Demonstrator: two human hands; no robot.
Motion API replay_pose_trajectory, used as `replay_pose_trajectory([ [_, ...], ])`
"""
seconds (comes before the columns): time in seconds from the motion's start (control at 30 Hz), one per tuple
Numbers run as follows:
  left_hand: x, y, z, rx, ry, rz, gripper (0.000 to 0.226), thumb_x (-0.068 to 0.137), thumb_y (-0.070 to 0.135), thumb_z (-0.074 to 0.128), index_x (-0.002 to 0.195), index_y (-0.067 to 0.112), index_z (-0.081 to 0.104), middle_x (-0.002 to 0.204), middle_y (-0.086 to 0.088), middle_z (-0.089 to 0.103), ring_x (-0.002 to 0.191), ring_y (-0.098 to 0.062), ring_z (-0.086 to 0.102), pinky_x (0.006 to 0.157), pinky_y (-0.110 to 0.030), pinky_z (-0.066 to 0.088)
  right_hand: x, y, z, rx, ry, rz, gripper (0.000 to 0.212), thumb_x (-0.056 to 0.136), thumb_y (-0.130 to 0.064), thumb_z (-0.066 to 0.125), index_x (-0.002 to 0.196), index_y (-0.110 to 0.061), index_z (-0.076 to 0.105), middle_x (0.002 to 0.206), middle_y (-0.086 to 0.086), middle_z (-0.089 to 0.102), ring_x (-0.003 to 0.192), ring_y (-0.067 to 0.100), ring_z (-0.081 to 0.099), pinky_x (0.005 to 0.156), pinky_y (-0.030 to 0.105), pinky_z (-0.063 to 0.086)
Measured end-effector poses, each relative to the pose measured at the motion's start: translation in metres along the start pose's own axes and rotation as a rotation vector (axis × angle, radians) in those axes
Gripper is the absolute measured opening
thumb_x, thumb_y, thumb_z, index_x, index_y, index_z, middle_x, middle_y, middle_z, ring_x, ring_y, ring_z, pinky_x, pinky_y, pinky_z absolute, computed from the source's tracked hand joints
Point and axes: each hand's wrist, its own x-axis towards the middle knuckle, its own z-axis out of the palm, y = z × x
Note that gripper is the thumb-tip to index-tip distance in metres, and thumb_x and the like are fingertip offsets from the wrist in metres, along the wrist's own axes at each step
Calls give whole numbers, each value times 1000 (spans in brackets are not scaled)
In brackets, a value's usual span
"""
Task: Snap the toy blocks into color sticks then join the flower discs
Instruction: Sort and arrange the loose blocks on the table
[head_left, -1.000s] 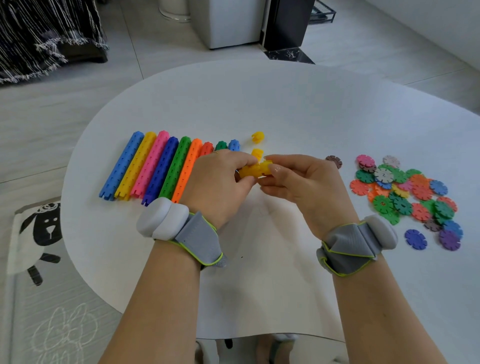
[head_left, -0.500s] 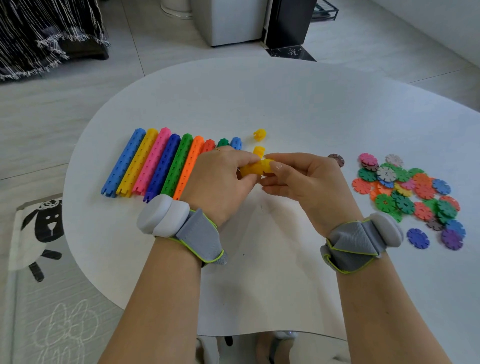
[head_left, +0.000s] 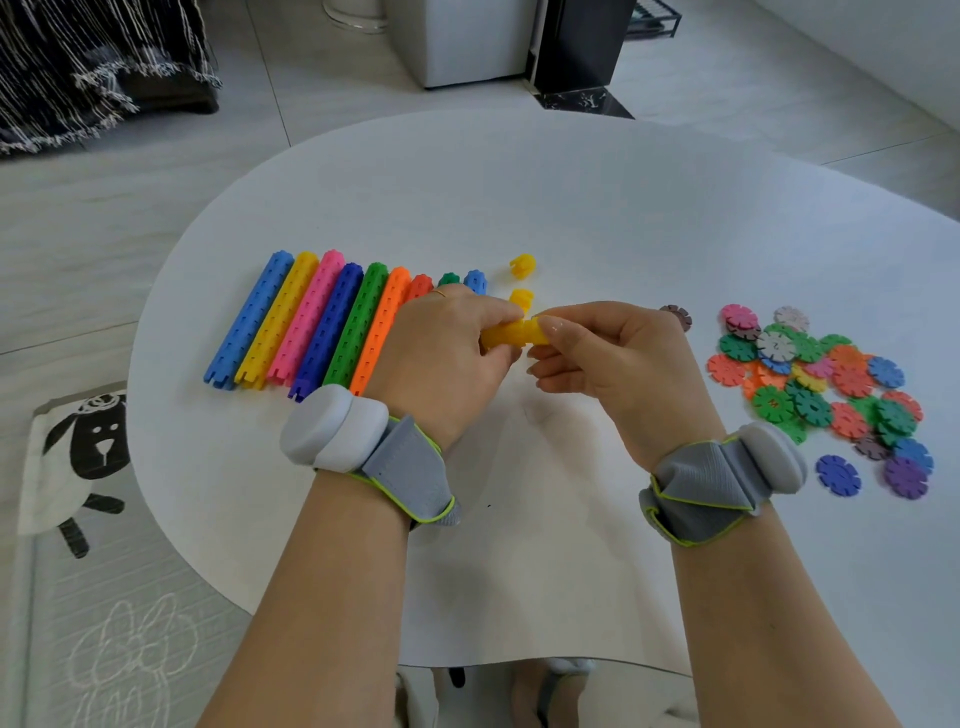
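Note:
Above the middle of the white table (head_left: 571, 218), my left hand (head_left: 447, 358) and my right hand (head_left: 613, 358) both pinch a short yellow block stick (head_left: 511, 334), one at each end. Two loose yellow blocks lie just beyond it, one (head_left: 522, 264) farther off and one (head_left: 521, 298) partly behind my fingers. Several finished sticks (head_left: 311, 322) in blue, yellow, pink, dark blue, green and orange lie side by side at the left. Red, green and blue stick tips (head_left: 449, 280) show behind my left hand. A pile of flower discs (head_left: 821, 379) lies at the right.
A single brown disc (head_left: 676, 316) lies beyond my right hand, and a blue disc (head_left: 837, 475) and a purple disc (head_left: 905, 477) lie at the pile's near edge. A sheep-print mat (head_left: 78, 457) covers the floor at the left. White and black furniture stands beyond the table.
Both hands keep hold of the yellow stick and have drifted slightly with the view. The sticks, loose blocks and discs lie where they were.

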Motion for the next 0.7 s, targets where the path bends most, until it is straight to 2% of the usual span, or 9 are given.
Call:
replay_pose_trajectory([
  [0.17, 0, 1, 1, 2, 25, 28, 27, 84, 18, 65, 110, 21, 69, 97, -6, 62, 81, -10, 42, 71, -14, 26, 1, 0, -1, -25, -3, 22, 14, 89, -7, 61, 82, -12, 72, 67, 7, 70, 61, 16, 66, 58, 23, 53],
  [0.37, -1, 3, -1, 22, -5, 51, 22, 85, 18, 63, 105, 21, 71, 85, -3, 57, 77, -12, 42, 66, -18, 25, 1, 2, 0, -43, -43, 6, 15, 91, -9, 60, 83, -13, 72, 67, 5, 70, 61, 14, 66, 58, 22, 54],
  [0.5, 0, 3, -2, 7, -8, 8, 23, 84, 19, 64, 106, 23, 71, 86, -4, 59, 77, -14, 44, 67, -19, 26, 4, 3, 5, -129, -2, -2, 20, 95, -15, 54, 85, -19, 71, 70, 3, 69, 56, 14, 61, 56, 27, 51],
  [0.6, 2, -1, -4, 2, 10, -80, 27, 84, 21, 64, 111, 23, 69, 98, -5, 63, 85, -15, 49, 73, -17, 29, 7, 7, 10, -322, 91, -45, 22, 96, -13, 48, 108, -22, 64, 80, -1, 66, 50, 12, 60, 54, 28, 51],
  [0.7, 2, -6, -5, 23, 17, -128, 29, 85, 20, 62, 114, 22, 67, 104, -5, 63, 94, -19, 53, 78, -17, 30, 8, 14, 13, -614, 101, -145, 23, 87, -15, 58, 109, -22, 65, 85, -6, 62, 68, 17, 65, 74, 32, 53],
])
